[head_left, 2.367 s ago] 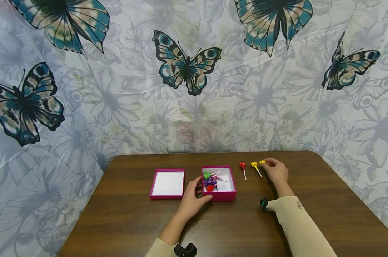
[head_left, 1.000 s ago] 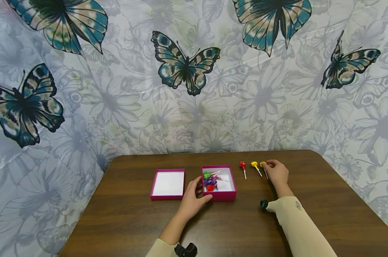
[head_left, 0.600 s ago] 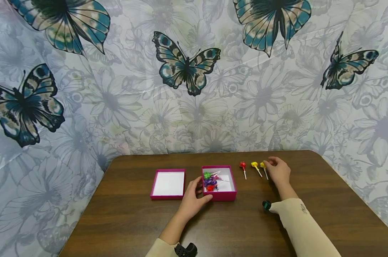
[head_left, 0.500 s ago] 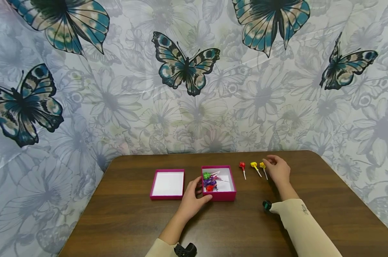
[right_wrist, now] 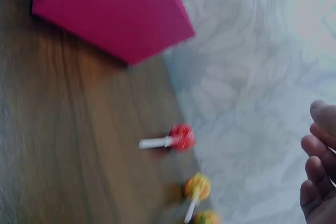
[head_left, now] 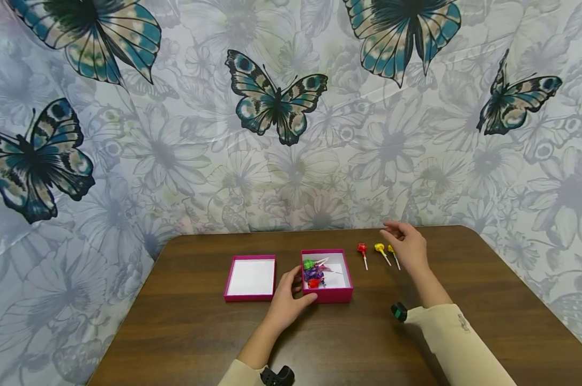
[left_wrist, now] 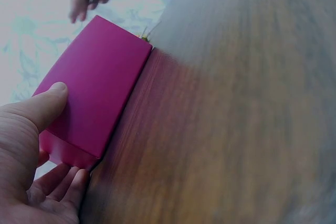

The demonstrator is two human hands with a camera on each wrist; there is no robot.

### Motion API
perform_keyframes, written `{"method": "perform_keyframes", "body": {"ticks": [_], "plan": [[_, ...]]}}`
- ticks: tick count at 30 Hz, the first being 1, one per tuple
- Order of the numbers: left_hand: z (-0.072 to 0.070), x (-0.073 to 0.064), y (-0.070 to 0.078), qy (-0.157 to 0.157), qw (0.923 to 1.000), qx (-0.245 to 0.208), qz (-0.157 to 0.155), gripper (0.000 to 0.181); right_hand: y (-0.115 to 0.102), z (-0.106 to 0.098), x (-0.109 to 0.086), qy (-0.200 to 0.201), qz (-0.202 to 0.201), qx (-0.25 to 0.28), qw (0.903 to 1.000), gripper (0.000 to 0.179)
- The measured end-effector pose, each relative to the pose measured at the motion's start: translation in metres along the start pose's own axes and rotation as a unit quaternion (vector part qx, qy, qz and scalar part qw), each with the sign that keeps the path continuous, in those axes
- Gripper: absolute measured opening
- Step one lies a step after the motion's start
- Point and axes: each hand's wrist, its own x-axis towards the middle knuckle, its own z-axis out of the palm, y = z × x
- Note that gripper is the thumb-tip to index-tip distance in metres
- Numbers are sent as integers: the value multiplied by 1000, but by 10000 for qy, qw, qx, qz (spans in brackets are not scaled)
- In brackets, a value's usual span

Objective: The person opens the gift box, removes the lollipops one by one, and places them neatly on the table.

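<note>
My left hand (head_left: 287,297) holds the near left corner of an open pink box (head_left: 328,296), thumb on its front wall and fingers along its left side. In the left wrist view the thumb (left_wrist: 50,103) lies flat on the pink face. Inside the box are several wrapped lollipops (head_left: 314,273), green, purple and red. My right hand (head_left: 409,246) is raised over the right end of a lollipop row, fingers loosely bent, holding nothing. That row has a red lollipop (head_left: 362,249), a yellow lollipop (head_left: 380,248) and another yellow lollipop (head_left: 396,260), partly hidden by the hand.
A pink-rimmed box lid (head_left: 250,276) with a white inside lies left of the box. Everything stands on a brown wooden table (head_left: 339,343), its back edge against a butterfly-print cloth (head_left: 291,177).
My right hand let go of the rightmost yellow lollipop, leaving it beside the other yellow one, then rose and shifted left. The left hand stayed at the box.
</note>
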Motion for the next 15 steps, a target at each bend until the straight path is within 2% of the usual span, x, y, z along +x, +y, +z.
{"method": "perform_keyframes", "body": {"ticks": [8, 15], "plan": [[1, 0, 0, -39, 10000, -22, -60, 78, -34, 1, -11, -367, -575, 494, 9965, 24], [0, -1, 2, -32, 9999, -35, -91, 78, -61, 6, -26, -1193, -1027, 738, 9848, 22]]}}
